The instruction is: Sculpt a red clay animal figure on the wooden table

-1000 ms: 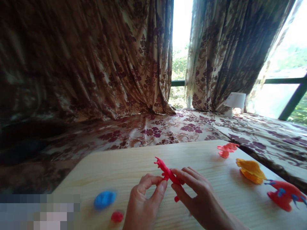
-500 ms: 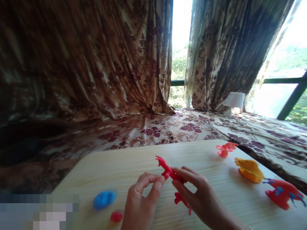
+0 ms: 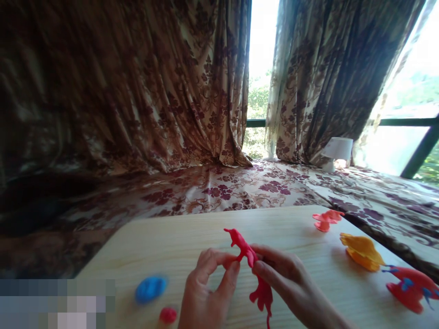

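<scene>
The pale wooden surface (image 3: 171,237) has a straight far edge and a slanting left corner. Its right edge runs close beside three figures set in a row: a coral figure (image 3: 327,220) farthest away, a yellow-orange figure (image 3: 362,252) in the middle and a red-and-blue figure (image 3: 408,289) nearest. Bare wood grain shows between this row and the right hand (image 3: 286,276), and also from the hands to the far edge. To the left, a blurred blue disc-like piece (image 3: 151,289) and a small red lump (image 3: 168,315) lie just beside each other, near the left hand (image 3: 209,288).

The red animal figure (image 3: 244,250) is between the two hands, smooth and clay-like, slanting from a thin-pointed far end past stubby legs to a slender tail. The left thumb and forefinger pinch one leg; the right thumb and fingers grasp its body midway.
</scene>
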`<state>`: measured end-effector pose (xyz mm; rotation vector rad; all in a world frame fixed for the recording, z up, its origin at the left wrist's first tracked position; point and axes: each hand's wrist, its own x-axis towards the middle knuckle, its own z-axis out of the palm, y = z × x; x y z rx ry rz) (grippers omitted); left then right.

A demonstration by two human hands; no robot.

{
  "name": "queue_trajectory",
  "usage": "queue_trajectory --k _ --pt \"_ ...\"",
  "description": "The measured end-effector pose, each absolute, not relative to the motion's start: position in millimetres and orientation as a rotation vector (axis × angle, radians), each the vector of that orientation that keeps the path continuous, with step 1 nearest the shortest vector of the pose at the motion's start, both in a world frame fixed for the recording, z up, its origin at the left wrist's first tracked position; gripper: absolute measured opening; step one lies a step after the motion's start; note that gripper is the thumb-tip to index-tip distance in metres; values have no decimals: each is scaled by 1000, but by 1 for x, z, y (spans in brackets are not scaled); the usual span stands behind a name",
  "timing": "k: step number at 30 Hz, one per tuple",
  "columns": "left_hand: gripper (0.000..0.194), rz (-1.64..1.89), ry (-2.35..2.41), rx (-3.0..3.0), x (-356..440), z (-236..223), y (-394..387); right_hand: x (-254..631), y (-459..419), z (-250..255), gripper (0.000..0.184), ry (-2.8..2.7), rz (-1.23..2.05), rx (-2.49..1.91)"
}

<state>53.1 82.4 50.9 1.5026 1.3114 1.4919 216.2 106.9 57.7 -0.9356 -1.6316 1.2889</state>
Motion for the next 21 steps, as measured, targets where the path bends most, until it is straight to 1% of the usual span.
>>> queue_trajectory --k 3,7,9,12,14,16,19,21 --pt "15 1499 1294 1485 52 51 83 218 108 56 33 -1685 1178 -948" --pt "24 1482 1343 1337 47 52 85 220 113 51 22 -1719 777 -889" --pt "26 1494 1365 1314 47 52 85 221 115 50 19 -1742 677 -857" --pt "24 1549 1360 1360 52 54 82 220 114 50 17 -1799 636 -836" --pt "28 1559 1349 1374 57 55 79 219 112 49 16 -1832 634 -822" --pt "28 1527 1357 1390 60 56 77 217 109 48 16 -1858 637 -805" --pt "21 1419 1384 1494 61 58 76 215 106 46 16 -1874 631 -781" --pt "22 1395 1378 1532 60 58 76 215 106 45 16 -1867 621 -786"
